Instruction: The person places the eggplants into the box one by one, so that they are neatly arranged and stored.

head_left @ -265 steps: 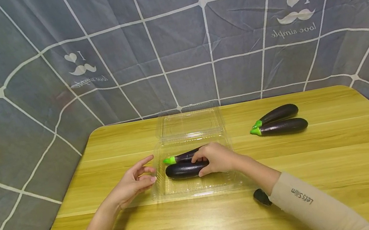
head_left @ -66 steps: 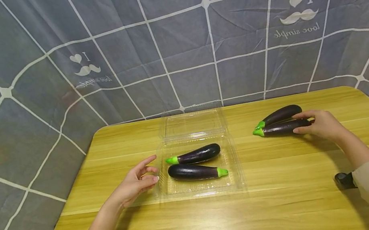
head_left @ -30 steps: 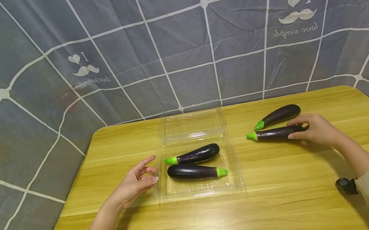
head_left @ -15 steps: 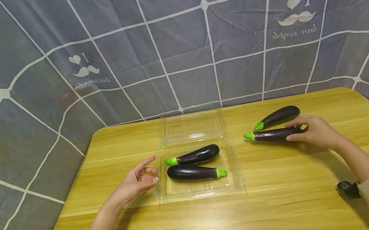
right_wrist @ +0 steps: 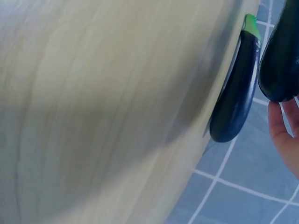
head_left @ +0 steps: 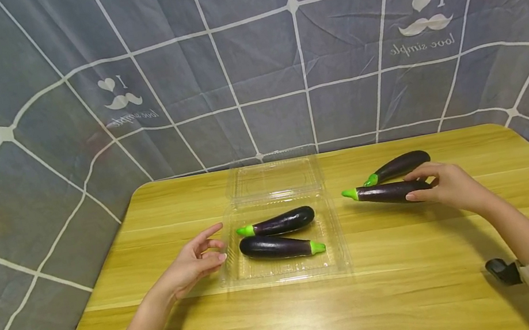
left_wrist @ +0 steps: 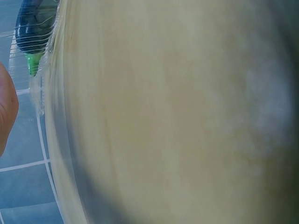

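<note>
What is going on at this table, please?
A person's right hand grips an eggplant by its thick end, to the right of an open clear plastic clamshell container. Inside lie a rear eggplant and a front eggplant, pointing opposite ways. A fourth eggplant lies behind the gripped one. The left hand is at the container's left edge; contact is unclear.

Bare left hand (head_left: 193, 265), fingers parted, left of the clear rectangular plastic box (head_left: 284, 269), bare right hand (head_left: 449, 189), thumb and fingers pinching, right of it
</note>
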A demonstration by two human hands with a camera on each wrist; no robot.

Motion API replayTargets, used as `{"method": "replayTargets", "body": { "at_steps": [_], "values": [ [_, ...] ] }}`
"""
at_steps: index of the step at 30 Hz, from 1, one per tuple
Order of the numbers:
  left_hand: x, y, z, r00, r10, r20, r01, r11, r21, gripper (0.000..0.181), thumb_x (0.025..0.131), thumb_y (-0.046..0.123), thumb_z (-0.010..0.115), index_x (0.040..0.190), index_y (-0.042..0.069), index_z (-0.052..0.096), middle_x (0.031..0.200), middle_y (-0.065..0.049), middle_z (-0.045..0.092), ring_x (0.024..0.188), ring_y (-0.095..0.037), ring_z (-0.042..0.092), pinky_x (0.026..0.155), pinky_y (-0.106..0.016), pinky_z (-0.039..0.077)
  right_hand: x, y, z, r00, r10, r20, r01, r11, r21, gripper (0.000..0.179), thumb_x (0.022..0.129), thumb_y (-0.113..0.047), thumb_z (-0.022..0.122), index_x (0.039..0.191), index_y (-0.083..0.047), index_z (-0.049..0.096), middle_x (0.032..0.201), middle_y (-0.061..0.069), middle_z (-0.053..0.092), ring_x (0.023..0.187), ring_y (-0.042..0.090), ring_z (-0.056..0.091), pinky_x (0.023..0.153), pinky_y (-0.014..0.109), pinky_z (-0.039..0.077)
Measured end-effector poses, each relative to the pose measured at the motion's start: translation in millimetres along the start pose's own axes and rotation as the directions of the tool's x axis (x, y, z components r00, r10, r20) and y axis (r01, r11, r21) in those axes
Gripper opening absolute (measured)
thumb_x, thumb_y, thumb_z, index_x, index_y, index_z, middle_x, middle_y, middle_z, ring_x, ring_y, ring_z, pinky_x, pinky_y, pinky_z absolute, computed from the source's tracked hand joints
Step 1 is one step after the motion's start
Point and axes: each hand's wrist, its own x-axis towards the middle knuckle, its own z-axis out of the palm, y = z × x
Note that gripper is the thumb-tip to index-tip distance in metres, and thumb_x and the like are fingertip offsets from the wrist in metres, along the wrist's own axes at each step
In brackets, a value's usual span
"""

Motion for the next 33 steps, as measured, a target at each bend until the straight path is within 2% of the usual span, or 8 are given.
{"method": "replayTargets", "body": {
  "at_steps": [11,19,28,33],
  "values": [
    [1.5,-0.1,0.4,1.0,-0.01,-0.01,0.01,1.0,-0.003,0.075,0.088,0.002,0.061,0.148,0.004,0.017,0.11,-0.007,0.045,0.085,-0.009,0.056,0.076,-0.025,0.05,3.2,-20.9,-3.0,0.999,-0.023,0.03,0.022,0.999,0.034,0.036,0.077,-0.022,0.077,0.106,-0.002,0.068,0.102,0.014,0.063,0.087,0.025,0.054,0.064,0.024,0.049],
    [1.7,-0.2,0.3,1.0,-0.01,-0.006,0.01,1.0,-0.004,0.075,0.088,0.001,0.06,0.148,0.004,0.016,0.11,-0.007,0.045,0.085,-0.009,0.056,0.076,-0.024,0.05,5.6,-34.7,1.3,0.997,-0.076,0.024,0.075,0.996,0.04,0.033,0.076,-0.02,0.078,0.103,-0.003,0.069,0.099,0.008,0.065,0.088,0.015,0.053,0.065,0.024,0.05],
    [0.8,-0.8,0.5,1.0,-0.01,-0.005,0.01,1.0,-0.007,0.075,0.088,0.002,0.061,0.148,0.004,0.016,0.111,-0.009,0.045,0.086,-0.01,0.057,0.076,-0.025,0.05,7.0,-46.8,7.7,0.993,-0.111,0.03,0.109,0.991,0.075,0.033,0.075,-0.021,0.079,0.102,-0.005,0.07,0.1,0.006,0.065,0.089,0.013,0.053,0.066,0.025,0.05],
    [0.9,-0.5,0.8,1.0,-0.013,-0.008,0.013,1.0,-0.007,0.075,0.088,0.002,0.061,0.148,0.004,0.016,0.111,-0.009,0.045,0.087,-0.011,0.057,0.076,-0.025,0.05,7.8,-55.9,10.1,0.993,-0.109,0.044,0.106,0.992,0.074,0.034,0.075,-0.023,0.079,0.102,-0.006,0.07,0.102,0.006,0.065,0.092,0.016,0.054,0.068,0.028,0.05]
  ]
}}
